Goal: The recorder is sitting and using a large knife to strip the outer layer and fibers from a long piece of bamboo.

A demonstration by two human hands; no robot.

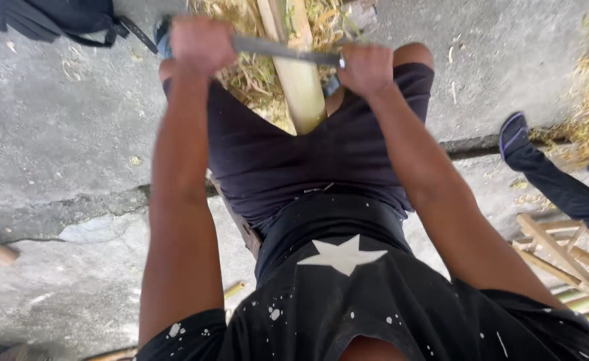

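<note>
Both fists were clamped on the tool: the left hand was wrapped round one end of a long dark metal blade, and the right hand was closed on the other end. That blade lay crosswise over a pale bamboo pole, which ran between the two grips and down between the knees. The pole looked stiff, hard and light (smooth-skinned, so likely slippery), and the blade seemed best held at its two ends, well clear of the edge. Straw-coloured shavings littered the concrete floor beyond the grips. Off past the right grip, another person's dark-trousered leg stretched near some bamboo sticks.
</note>
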